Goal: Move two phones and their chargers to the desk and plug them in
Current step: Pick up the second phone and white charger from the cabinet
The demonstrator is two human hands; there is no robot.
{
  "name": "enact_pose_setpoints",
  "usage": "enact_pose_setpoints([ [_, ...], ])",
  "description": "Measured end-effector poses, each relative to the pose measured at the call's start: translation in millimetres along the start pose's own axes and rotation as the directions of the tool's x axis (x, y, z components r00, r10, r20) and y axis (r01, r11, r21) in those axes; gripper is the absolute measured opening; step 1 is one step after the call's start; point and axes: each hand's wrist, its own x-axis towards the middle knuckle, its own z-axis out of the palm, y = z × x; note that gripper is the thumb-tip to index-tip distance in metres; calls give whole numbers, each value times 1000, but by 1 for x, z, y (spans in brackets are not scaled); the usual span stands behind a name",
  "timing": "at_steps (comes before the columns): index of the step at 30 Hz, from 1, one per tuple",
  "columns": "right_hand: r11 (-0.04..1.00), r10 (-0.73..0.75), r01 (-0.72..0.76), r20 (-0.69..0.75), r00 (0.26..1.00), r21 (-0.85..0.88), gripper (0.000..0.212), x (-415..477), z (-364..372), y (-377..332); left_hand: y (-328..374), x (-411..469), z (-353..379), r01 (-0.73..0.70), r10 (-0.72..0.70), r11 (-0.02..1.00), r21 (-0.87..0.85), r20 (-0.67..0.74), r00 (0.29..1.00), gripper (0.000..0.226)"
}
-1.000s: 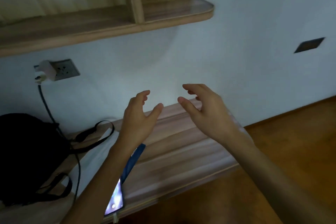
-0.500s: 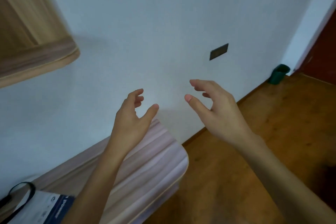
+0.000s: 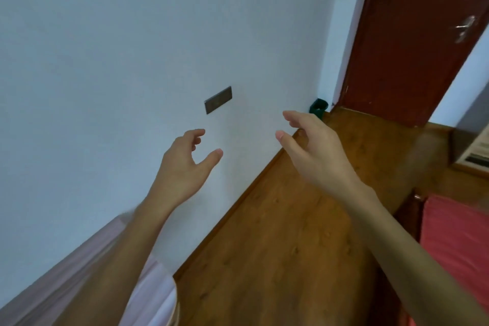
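Wooden desk [image 3: 158, 296] lies below left hand [image 3: 182, 169] and right hand [image 3: 317, 156], both half-open, empty.

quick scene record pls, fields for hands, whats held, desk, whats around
left hand: raised, fingers loosely curled, holds nothing
right hand: raised, fingers relaxed, holds nothing
desk: rounded corner, lower left
phones, chargers: not in view
wall plate: on wall, above hands
green bin: floor corner beside door

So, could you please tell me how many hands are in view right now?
2. The left hand is raised before the wall, below the dark wall plate; the right hand is over the wooden floor, toward the door. Both hold nothing.
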Motion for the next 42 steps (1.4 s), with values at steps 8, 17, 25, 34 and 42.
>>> enact_pose_setpoints([
  [8,986,74,-72,10,997,-149,54,82,-13,82,22,111,77,-105,93,989,106,115,989,64],
  [17,951,127,-129,-26,992,-283,50,203,-17,152,49,268,153,-231,204,969,91,235,950,66],
  [25,921,166,-190,-99,981,-339,48,291,-32,203,82,381,220,-330,306,944,22,320,897,62],
  [34,881,264,-291,-123,957,-374,45,371,-50,290,128,476,304,-369,351,929,-32,394,850,62],
  [42,880,276,-323,-178,944,-348,46,431,-92,392,192,546,406,-432,388,902,-1,445,807,63],
])
